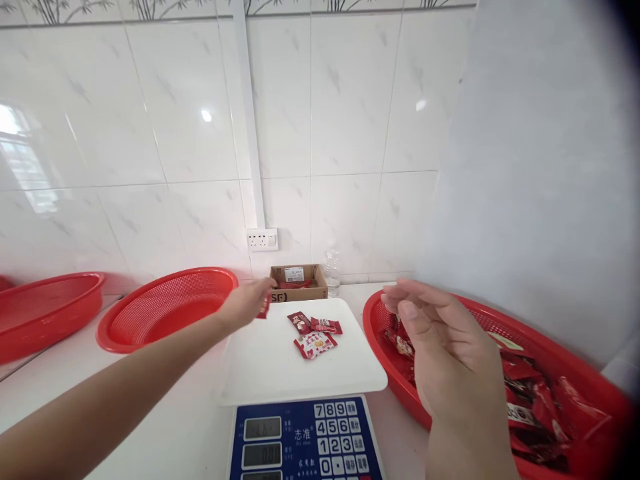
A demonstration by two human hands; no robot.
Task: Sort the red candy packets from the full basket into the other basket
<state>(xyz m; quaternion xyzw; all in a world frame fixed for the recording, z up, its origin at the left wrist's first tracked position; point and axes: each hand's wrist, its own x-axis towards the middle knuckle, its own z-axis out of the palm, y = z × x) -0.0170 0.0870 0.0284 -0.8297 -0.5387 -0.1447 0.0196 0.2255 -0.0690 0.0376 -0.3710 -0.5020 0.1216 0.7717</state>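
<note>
My left hand (249, 303) is closed on a small red packet (264, 307), held over the left back edge of the scale's white pan (270, 367). Three small packets lie together on the pan: a dark red packet (300, 323), a red packet (327, 325) and a white-and-red packet (315, 345). To the right, my right hand (445, 340) is raised with fingers stretched out and nothing visible in it. Beneath it stands a red basket (373, 313) with many red packets (535, 400), partly hidden by that hand.
The scale's blue keypad panel (303, 437) faces me. At the back stand a small cardboard box (320, 292) with red packets inside and a clear plastic bottle (331, 270). Two red baskets, a near one (120, 327) and a farther one (55, 313), stand left. A socket (262, 239) is on the tiled wall.
</note>
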